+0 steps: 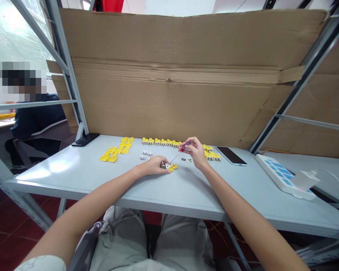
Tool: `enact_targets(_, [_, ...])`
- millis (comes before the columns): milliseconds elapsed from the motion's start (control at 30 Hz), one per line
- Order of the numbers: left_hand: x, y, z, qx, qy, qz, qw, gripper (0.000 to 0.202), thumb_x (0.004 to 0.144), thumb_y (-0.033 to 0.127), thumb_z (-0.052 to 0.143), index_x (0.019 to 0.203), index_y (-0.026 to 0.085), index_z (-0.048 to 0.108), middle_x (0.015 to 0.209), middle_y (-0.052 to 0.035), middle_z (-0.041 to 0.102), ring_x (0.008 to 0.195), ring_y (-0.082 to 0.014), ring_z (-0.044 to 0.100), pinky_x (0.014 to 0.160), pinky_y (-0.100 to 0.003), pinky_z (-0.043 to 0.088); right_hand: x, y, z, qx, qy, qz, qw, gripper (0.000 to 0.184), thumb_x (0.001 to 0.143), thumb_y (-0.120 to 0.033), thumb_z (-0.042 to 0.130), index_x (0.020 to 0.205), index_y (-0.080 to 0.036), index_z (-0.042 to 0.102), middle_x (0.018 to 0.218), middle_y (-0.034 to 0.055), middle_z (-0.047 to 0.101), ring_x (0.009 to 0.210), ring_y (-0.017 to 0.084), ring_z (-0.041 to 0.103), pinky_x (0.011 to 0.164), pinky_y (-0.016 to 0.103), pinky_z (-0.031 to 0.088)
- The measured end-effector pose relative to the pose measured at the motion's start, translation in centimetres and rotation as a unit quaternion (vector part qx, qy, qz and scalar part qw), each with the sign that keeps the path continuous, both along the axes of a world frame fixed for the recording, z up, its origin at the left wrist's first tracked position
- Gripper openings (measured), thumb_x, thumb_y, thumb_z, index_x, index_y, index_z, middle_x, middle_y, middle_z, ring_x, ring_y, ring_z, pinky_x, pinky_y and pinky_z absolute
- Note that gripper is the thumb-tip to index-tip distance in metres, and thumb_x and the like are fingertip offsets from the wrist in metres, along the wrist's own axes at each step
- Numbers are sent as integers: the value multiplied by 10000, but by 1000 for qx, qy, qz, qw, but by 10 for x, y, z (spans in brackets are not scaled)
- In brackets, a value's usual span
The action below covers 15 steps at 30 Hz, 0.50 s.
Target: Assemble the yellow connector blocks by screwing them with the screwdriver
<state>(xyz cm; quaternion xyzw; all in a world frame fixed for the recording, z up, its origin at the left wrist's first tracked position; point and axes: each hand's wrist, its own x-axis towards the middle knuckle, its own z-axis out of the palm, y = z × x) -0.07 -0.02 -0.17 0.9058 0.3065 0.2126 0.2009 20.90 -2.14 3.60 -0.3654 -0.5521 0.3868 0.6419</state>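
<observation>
Left hand (154, 165) nearly closed, fingers curled around a small yellow-and-white plastic part (168, 167) that projects just past the fingertips. Part is near mid-table, either resting on the table top or held just above it; cannot tell which. Right hand (193, 150) also mostly closed: thumb and forefinger pinch a small screwdriver (176, 157) with a dark handle, its shaft slanting down and left toward the part. Tip at or very near the part; contact cannot be confirmed.

Pale grey table (59, 169) carries a row of yellow connector pieces (161, 142) along the far edge, partly behind the right hand. Linked yellow pieces (115, 151) lie to the left of the row, white pieces (146, 154) just in front of it, and tiny metal bits (186, 159) just beside the right hand. Smartphone (231, 156) lies screen-up to the right. Dark flat object (85, 139) sits at the far left corner. Cardboard sheet (169, 75) stands behind the table. Seated co-worker in a dark jacket (36, 116) is well apart, at left.
</observation>
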Motion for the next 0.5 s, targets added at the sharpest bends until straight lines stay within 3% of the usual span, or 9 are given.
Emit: enact_targets(500, [-1, 0, 0, 6, -1, -5, 1000, 400, 763, 445, 686, 1018, 139, 652, 962, -79, 683, 790, -180, 599, 723, -266, 439, 2, 1, 0, 31, -28, 14, 999, 196, 678, -227, 602, 806, -237, 454, 720, -32, 654, 628, 156, 638, 660, 369, 538])
